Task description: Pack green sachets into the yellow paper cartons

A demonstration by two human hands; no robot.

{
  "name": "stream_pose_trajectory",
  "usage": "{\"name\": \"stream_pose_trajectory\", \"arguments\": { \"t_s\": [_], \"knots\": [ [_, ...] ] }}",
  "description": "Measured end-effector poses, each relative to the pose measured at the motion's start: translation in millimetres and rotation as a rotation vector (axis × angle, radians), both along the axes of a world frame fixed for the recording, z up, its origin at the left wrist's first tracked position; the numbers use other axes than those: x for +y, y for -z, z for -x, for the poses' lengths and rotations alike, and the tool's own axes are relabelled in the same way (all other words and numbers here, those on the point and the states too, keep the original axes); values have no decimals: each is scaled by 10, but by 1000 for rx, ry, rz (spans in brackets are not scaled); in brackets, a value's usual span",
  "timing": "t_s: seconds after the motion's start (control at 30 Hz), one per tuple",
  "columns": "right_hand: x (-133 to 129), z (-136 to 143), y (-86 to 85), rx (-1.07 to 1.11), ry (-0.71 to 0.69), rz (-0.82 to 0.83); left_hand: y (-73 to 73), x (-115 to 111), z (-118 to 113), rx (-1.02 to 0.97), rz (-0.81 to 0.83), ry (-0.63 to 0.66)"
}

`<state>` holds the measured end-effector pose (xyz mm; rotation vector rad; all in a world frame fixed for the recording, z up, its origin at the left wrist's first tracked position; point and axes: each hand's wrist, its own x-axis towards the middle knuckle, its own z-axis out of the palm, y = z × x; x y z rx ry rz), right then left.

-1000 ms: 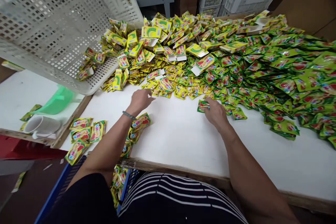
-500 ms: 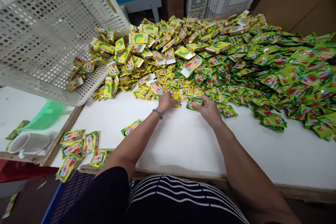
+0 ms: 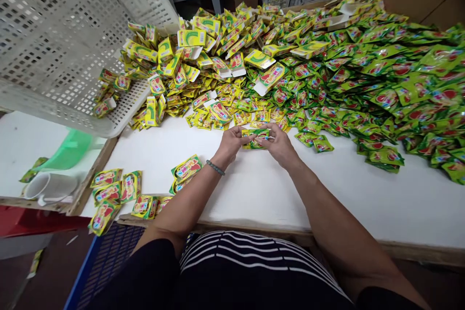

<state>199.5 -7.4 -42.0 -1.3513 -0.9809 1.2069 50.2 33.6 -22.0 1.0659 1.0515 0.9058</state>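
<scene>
Left forearm (image 3: pixel 189 193), right forearm (image 3: pixel 325 203) angled inward; left grip (image 3: pixel 230 144), right grip (image 3: pixel 281 146) close together, both pinching, thumbs (image 3: pixel 247 140) inward.

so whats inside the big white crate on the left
A few yellow-green packets lie inside the crate, near the pile covering part of its edge; whatever lies beneath packets or pile is hidden.

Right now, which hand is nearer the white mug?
Left. The left hand is to the right of the white mug and farther forward; the right hand is also forward, but farther right.
</scene>
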Motion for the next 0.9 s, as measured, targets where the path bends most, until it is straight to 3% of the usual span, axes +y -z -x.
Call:
{"name": "stream_pose_trajectory", "arguments": {
  "t_s": [0.13, 0.23, 0.3, 0.4, 0.43, 0.5, 0.57, 0.67, 0.8, 0.9],
  "knots": [
    [-40, 10, -43, 183, -123, 68, 14, -47, 4, -62, 36, -13],
    [-50, 14, -30, 133, -148, 33, -47, 11, 47, 79, 10, 52],
    [-39, 8, -10, 28, -58, -4, -153, 131, 116, 332, -106, 20],
    [-19, -8, 3, -157, 65, -22, -339, 416, 219, 846, -310, -267],
    [-17, -12, -1, -204, 81, -26, -380, 519, 234, 980, -321, -361],
    [-18, -14, -19, -298, 92, -37, -403, 690, 218, 1148, -271, -421],
    [-25, -17, -53, -413, 88, -41, -356, 778, 156, 1236, -219, -349],
    [-34, -35, -112, -558, 61, -31, -237, 733, 71, 1318, -237, -188],
    [-23, -77, -144, -592, 56, 15, -147, 459, 135, 1367, -338, 7],
    [-5, -107, -118, -415, 54, 9, -133, 200, 264, 1325, -438, 94]
  ]
}}
